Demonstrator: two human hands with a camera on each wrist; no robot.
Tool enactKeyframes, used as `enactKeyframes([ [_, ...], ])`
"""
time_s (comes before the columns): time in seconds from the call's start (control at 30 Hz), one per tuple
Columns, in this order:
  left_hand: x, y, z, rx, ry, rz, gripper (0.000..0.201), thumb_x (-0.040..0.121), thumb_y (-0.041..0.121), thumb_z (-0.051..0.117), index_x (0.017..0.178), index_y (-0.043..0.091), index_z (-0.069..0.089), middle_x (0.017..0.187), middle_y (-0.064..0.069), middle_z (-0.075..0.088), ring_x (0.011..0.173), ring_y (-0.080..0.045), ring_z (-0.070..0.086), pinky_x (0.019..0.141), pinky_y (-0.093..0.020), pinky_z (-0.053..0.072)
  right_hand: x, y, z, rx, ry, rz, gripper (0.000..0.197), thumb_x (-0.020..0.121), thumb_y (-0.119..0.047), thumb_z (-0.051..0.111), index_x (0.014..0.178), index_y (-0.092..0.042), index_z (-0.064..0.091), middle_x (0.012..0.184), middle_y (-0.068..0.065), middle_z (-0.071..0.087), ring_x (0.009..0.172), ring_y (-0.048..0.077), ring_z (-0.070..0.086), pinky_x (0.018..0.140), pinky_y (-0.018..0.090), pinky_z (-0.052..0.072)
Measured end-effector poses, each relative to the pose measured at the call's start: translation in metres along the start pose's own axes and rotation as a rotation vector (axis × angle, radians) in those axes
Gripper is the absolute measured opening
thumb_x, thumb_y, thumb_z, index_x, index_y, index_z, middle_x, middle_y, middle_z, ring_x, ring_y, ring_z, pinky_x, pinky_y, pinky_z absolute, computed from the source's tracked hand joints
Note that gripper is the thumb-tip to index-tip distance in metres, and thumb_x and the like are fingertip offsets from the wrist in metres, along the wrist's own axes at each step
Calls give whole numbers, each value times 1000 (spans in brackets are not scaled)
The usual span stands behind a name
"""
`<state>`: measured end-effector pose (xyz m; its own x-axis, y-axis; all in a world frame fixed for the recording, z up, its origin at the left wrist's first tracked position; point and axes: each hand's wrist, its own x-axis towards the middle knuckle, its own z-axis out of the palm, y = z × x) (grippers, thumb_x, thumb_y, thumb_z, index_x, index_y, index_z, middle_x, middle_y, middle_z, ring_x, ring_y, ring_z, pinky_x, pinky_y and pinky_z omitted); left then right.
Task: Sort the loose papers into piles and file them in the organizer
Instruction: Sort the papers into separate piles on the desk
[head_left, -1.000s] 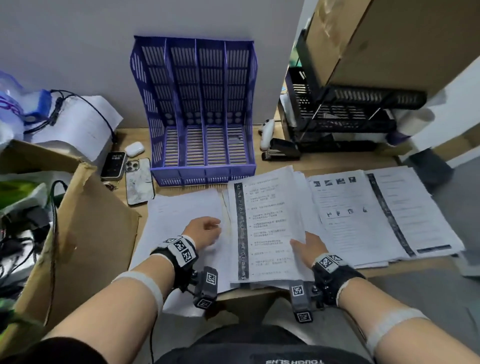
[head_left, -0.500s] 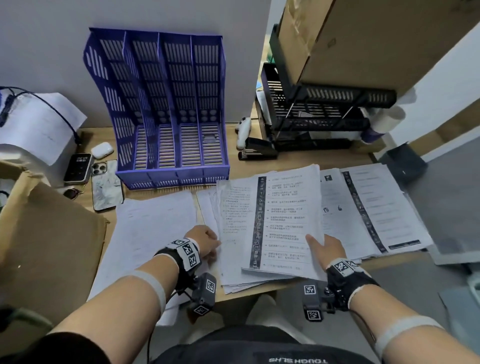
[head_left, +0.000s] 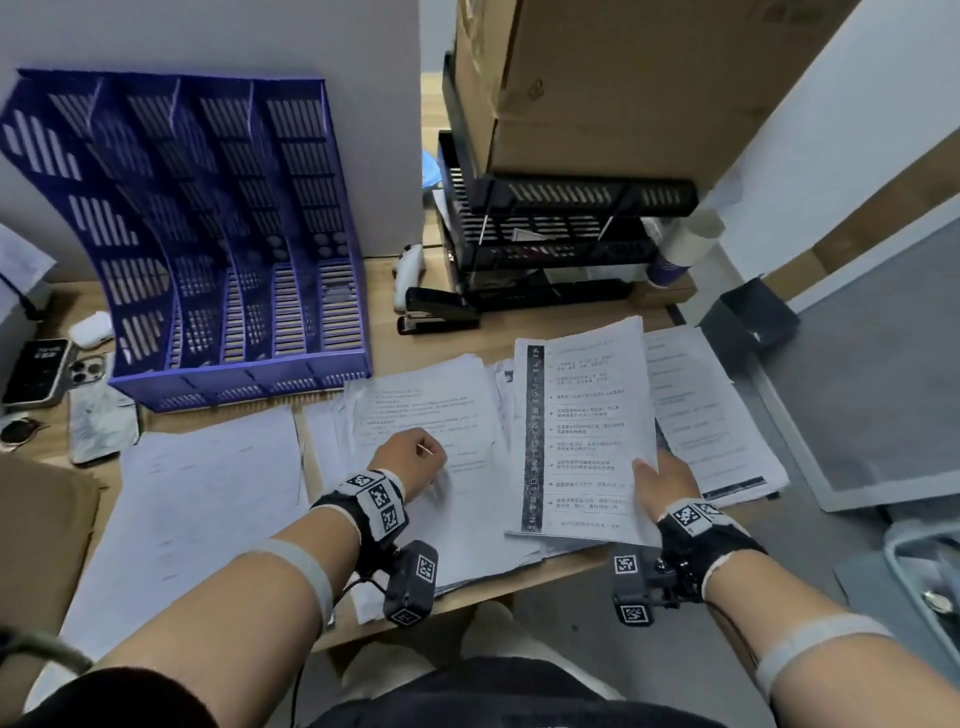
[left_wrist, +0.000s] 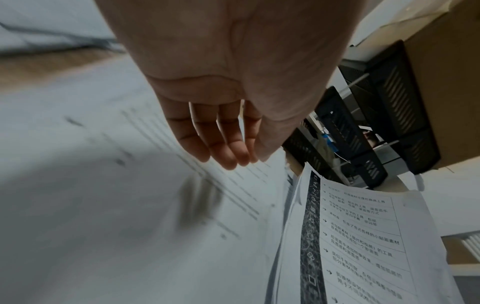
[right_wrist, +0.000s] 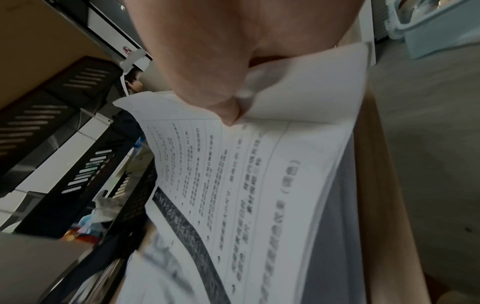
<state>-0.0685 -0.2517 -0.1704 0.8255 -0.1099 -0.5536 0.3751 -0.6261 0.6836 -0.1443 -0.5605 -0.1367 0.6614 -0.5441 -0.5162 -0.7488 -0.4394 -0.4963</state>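
Note:
The blue slotted organizer (head_left: 208, 234) stands at the back left of the desk, its compartments holding nothing. Loose papers lie in piles: a left pile (head_left: 208, 493), a middle pile (head_left: 431, 410) and a right pile (head_left: 711, 415). My right hand (head_left: 649, 467) pinches the lower right edge of a sheaf with a black stripe (head_left: 582, 431), thumb (right_wrist: 226, 111) on top, holding it tilted above the piles. My left hand (head_left: 421, 457) sits over the middle pile, its fingers (left_wrist: 223, 148) loosely extended and holding nothing.
A black stapler (head_left: 436, 317) and a black tray rack (head_left: 561, 244) under a cardboard box (head_left: 623, 78) stand behind the papers. Two phones (head_left: 36, 371) and an earbuds case (head_left: 91, 327) lie left of the organizer. Another cardboard box (head_left: 41, 545) stands at the near left.
My right hand has carried the striped sheaf off the middle pile to the right. The left hand has stayed on the middle pile. The head view has swung right.

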Motion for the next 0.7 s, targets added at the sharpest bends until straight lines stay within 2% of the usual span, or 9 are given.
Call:
enactKeyframes([
  [0.07, 8, 19, 21, -23, -32, 32, 7, 81, 20, 60, 78, 17, 66, 66, -1, 70, 70, -27, 69, 71, -41, 60, 22, 13, -29, -33, 87, 14, 35, 99, -18, 44, 128, -10, 59, 129, 15, 62, 116, 36, 57, 96, 35, 43],
  [0.13, 15, 37, 43, -28, -60, 62, 7, 82, 20, 60, 78, 18, 66, 72, -3, 72, 76, -28, 71, 72, -41, 60, 45, 25, -63, -100, 197, 22, 33, 97, -16, 45, 126, -9, 60, 127, 18, 62, 113, 39, 57, 94, 36, 44],
  [0.27, 26, 70, 81, -36, -65, 100, 12, 86, 18, 60, 76, 25, 64, 83, -1, 71, 83, -23, 68, 67, -28, 53, 81, 36, -119, -203, 367, 47, 28, 95, -12, 45, 119, -8, 60, 114, 25, 63, 101, 44, 59, 86, 41, 48],
  [0.33, 34, 80, 97, -37, -60, 105, 16, 86, 15, 60, 74, 27, 63, 84, 2, 70, 87, -21, 66, 72, -25, 49, 100, 42, -134, -225, 410, 46, 27, 91, -7, 45, 113, -11, 61, 108, 26, 63, 94, 44, 59, 91, 48, 48],
  [0.4, 41, 87, 108, -41, -61, 109, 15, 86, 15, 61, 76, 26, 63, 84, 4, 69, 88, -20, 65, 74, -26, 49, 113, 48, -140, -253, 406, 52, 30, 88, -5, 44, 113, -14, 60, 109, 24, 63, 89, 40, 55, 95, 53, 46],
  [0.53, 50, 93, 116, -28, -57, 118, 12, 87, 16, 60, 80, 24, 65, 85, 3, 69, 80, -18, 65, 61, -21, 47, 129, 54, -135, -305, 270, 50, 31, 87, -6, 44, 113, -14, 59, 114, 21, 62, 102, 42, 57, 97, 48, 45],
  [0.6, 53, 90, 114, -31, -39, 118, 14, 87, 13, 60, 80, 25, 64, 82, 4, 69, 78, -18, 64, 62, -21, 46, 132, 53, -127, -304, 238, 51, 29, 84, -9, 45, 107, -17, 60, 111, 19, 63, 100, 41, 58, 95, 49, 47],
  [0.63, 54, 89, 111, -34, -16, 115, 15, 87, 13, 60, 81, 25, 63, 81, 4, 68, 78, -18, 64, 63, -22, 45, 134, 51, -121, -309, 251, 58, 28, 83, -12, 47, 107, -19, 60, 112, 19, 63, 101, 41, 57, 95, 49, 47],
  [0.7, 54, 84, 102, -56, 51, 107, 13, 89, 13, 59, 85, 24, 64, 82, 4, 66, 77, -18, 63, 64, -23, 45, 134, 45, -110, -330, 358, 53, 36, 82, -17, 56, 118, -17, 55, 121, 21, 56, 112, 41, 51, 96, 50, 45],
])
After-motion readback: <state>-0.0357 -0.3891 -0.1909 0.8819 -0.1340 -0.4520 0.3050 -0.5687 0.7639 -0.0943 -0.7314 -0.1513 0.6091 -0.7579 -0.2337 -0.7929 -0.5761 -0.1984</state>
